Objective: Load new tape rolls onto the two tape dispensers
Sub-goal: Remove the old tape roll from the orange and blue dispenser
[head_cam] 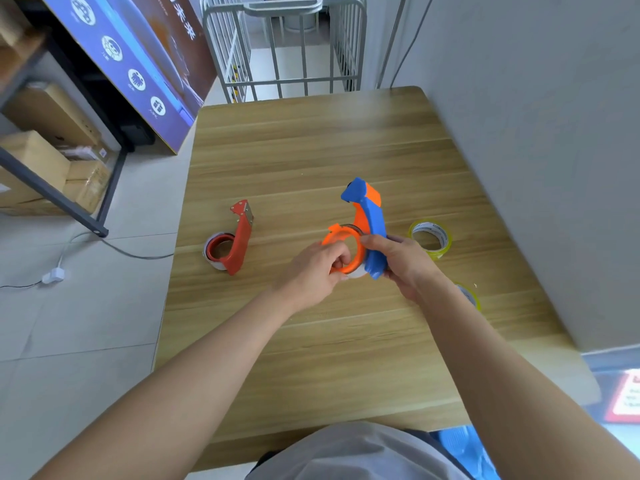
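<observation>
Above the middle of the wooden table point(311, 161) I hold a blue and orange tape dispenser point(369, 216). My right hand point(401, 263) grips its blue handle. My left hand point(317, 268) has fingers hooked through its orange ring point(346, 249), where a pale tape roll sits partly hidden. A red tape dispenser point(235, 242) lies on the table to the left, with a roll on its hub. A yellowish tape roll point(431, 239) lies flat to the right. Another roll point(469, 296) peeks out from behind my right wrist.
A grey wall point(536, 133) runs along the table's right edge. A metal cage trolley point(287, 46) stands beyond the far edge. A large printed box point(138, 64) and shelving with cartons point(45, 161) are on the left. A cable and plug point(55, 275) lie on the floor.
</observation>
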`<action>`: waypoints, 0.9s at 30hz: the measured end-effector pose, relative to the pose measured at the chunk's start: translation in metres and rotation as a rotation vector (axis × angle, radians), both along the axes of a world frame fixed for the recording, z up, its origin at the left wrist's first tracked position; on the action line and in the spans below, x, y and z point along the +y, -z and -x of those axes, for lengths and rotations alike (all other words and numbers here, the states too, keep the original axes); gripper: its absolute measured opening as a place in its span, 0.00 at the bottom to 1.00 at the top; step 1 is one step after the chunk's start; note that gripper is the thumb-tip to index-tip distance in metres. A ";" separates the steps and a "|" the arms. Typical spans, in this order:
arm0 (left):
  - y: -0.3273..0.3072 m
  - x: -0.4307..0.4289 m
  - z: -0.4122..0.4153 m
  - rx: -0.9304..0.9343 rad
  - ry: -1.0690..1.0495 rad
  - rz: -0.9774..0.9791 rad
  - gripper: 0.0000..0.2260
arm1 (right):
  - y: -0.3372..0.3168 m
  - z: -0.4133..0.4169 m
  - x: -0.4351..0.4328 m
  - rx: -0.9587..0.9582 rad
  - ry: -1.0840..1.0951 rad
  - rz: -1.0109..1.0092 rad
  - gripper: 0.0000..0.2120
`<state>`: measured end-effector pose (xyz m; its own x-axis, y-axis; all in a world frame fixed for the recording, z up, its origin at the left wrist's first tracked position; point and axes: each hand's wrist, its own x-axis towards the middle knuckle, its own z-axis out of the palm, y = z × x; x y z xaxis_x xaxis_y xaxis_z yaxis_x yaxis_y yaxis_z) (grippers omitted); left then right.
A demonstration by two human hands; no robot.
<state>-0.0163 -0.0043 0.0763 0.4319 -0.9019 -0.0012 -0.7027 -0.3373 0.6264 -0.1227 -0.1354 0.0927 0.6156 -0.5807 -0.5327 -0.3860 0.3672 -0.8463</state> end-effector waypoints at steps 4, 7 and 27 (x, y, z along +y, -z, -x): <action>-0.005 0.003 0.006 -0.078 -0.015 0.049 0.13 | -0.003 0.004 0.005 -0.023 -0.006 -0.074 0.12; -0.013 0.001 0.007 -0.107 -0.041 0.027 0.18 | -0.001 0.006 0.014 -0.077 0.003 -0.114 0.13; -0.030 0.010 -0.001 -0.162 -0.187 0.052 0.09 | -0.003 0.003 0.028 0.020 -0.035 0.132 0.16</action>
<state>-0.0151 0.0056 0.1067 0.5823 -0.8031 0.1264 -0.7238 -0.4414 0.5303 -0.1255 -0.1071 0.0956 0.6268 -0.6249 -0.4655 -0.4135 0.2396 -0.8784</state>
